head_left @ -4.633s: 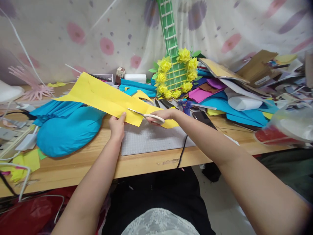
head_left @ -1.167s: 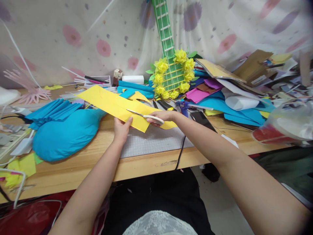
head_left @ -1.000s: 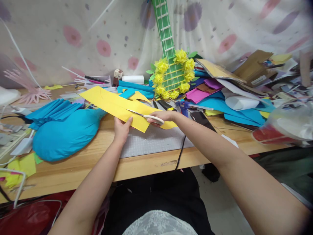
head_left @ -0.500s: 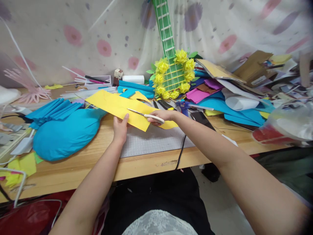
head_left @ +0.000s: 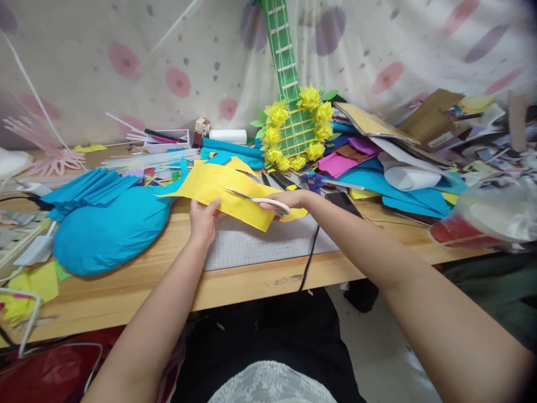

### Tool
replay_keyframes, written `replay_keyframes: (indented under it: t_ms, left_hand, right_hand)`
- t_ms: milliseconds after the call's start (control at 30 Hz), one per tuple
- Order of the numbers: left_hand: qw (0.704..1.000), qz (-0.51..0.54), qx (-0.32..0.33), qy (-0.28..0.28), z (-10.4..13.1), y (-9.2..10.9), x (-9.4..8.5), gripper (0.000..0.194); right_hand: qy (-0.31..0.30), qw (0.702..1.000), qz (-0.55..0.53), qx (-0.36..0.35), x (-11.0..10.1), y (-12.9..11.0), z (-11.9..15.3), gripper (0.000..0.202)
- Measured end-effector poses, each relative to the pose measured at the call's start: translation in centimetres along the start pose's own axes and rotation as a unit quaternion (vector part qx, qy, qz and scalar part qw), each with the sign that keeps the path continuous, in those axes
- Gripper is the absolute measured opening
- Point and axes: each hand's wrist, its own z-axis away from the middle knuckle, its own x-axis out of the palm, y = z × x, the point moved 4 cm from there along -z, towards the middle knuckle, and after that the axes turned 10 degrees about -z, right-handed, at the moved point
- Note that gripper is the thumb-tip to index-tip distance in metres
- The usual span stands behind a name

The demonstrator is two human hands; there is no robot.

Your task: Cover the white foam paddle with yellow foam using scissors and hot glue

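Observation:
My left hand (head_left: pixel 203 219) pinches the lower edge of a yellow paper sheet (head_left: pixel 201 182), thumb on top and fingers beneath. My right hand (head_left: pixel 287 200) is closed round the white handles of a pair of scissors (head_left: pixel 274 204). Their metal blades point left and lie across the yellow paper, near my left thumb. The paper is held above a grey cutting mat (head_left: pixel 239 249), and its left end droops. To the left lies a rounded blue paper-covered shape (head_left: pixel 111 235) with a pleated top.
A green paper guitar (head_left: pixel 289 120) trimmed with yellow flowers stands at the back. Behind my right hand is a blue glue gun (head_left: pixel 312 182). Paper piles (head_left: pixel 403 184) crowd the right side, beside a clear plastic tub (head_left: pixel 482 218). A black cable (head_left: pixel 309 260) hangs over the table edge.
The scissors and my right hand have shifted slightly right and down along the paper. The sheet's left end, flat before, now bends down. My left hand keeps its hold.

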Motion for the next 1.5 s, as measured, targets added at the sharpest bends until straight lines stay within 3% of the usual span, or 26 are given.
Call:
replay_keyframes:
  t_ms: [233,833,1500]
  left_hand:
    - [1.000,-0.014,0.001,0.002,0.21,-0.37,0.19,0.046]
    - [1.000,-0.013,-0.001,0.005,0.23,-0.43,0.22,0.046]
    - [1.000,-0.003,-0.017,-0.013,0.19,-0.55,0.26,0.045]
  right_hand:
    - [-0.010,1.000,-0.007,0.000,0.02,-0.18,-0.07,0.051]
    - [0.040,0.994,-0.098,0.034,-0.13,0.14,-0.03,0.051]
    - [0.037,0.995,-0.086,0.039,-0.85,0.41,-0.11,0.052]
